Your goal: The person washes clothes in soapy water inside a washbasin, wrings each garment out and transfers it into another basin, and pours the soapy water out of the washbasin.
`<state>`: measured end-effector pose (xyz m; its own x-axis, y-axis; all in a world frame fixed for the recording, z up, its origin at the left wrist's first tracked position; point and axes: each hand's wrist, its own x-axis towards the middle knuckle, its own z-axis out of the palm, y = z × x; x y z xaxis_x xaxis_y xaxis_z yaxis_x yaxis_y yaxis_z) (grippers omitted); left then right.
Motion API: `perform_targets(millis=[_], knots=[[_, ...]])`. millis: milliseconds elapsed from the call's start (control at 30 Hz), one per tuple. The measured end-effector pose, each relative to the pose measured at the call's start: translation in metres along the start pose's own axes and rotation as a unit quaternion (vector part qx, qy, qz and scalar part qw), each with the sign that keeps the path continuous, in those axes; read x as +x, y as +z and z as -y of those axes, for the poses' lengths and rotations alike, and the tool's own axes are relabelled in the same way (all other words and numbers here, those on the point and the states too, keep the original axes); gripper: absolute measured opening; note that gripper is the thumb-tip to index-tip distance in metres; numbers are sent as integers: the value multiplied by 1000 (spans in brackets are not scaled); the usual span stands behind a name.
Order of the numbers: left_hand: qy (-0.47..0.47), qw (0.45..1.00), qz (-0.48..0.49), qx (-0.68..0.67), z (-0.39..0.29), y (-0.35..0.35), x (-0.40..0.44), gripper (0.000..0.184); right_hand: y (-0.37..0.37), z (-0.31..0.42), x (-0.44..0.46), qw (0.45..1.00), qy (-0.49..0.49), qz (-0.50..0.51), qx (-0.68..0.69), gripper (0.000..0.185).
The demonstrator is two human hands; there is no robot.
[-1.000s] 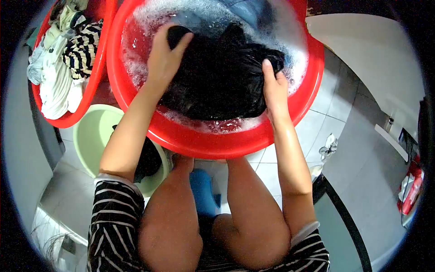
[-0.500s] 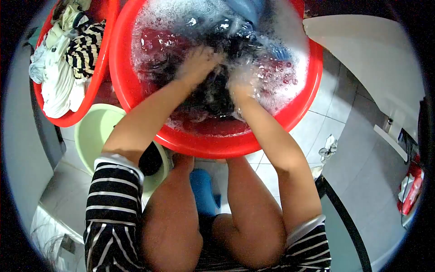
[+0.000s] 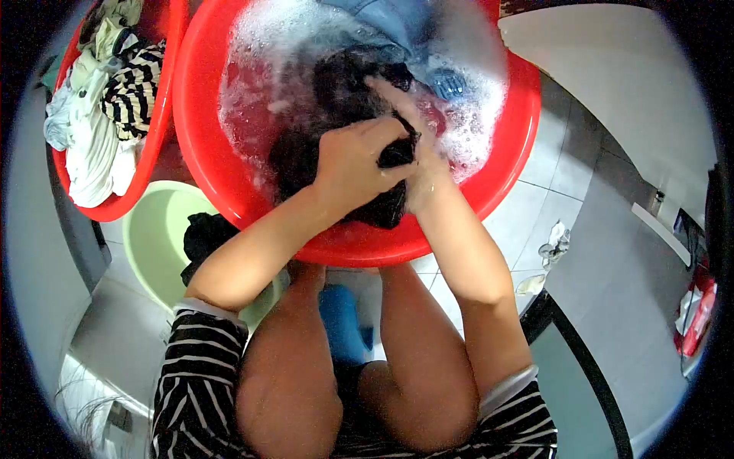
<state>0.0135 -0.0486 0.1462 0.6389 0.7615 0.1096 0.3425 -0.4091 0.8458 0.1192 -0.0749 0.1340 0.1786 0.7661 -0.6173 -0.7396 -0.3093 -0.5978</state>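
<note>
Black cloth (image 3: 294, 157): in the red tub (image 3: 367, 249), a loose, wet heap, partly under suds (image 3: 478, 141). Irregular shape; longest run roughly from the blue cloth (image 3: 390, 21), toward the tub's far edge, down to the near rim. Lower end bunched just by that rim. No firm long axis to read.

Main relation: cloth lies on both sides of the left hand (image 3: 348, 161). Broad part to its left, toward the tub's left rim; a fold under the fingers, between this hand and the right hand (image 3: 428, 180); more below, toward the near rim. Both hands touch the cloth. Left is nearer its middle, right is along its right side.

Left grip: closed on a fold of black cloth, thumb and fingers curled round it, knuckles up. Right grip: one finger reaches out across the upper cloth, pointing toward the far left of the tub; other fingers hidden, so cannot tell whether they grip.

Pose: left forearm slants in over the near-left rim, wrist above the rim's inner side. Right forearm comes over the near-right rim, angled inward. Hands close, left fingertips beside the right palm. Both elbows bent, outside the tub.
</note>
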Motion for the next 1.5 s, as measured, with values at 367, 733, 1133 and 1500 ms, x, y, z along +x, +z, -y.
perform_targets(millis=[367,733,1133,1500], knots=[[-85,969,-36,231,81,-69,24,36,-35,21,-34,906,-151,-192,-347,16],[-141,911,234,308,79,-18,-11,93,-53,-59,-4,580,-201,-166,-771,70],[-202,925,198,253,116,20,21,49,-117,-63,42,357,-157,-114,-914,32],[-164,961,185,127,29,-34,-72,123,-1,60,-96,986,-4,-150,-80,29]])
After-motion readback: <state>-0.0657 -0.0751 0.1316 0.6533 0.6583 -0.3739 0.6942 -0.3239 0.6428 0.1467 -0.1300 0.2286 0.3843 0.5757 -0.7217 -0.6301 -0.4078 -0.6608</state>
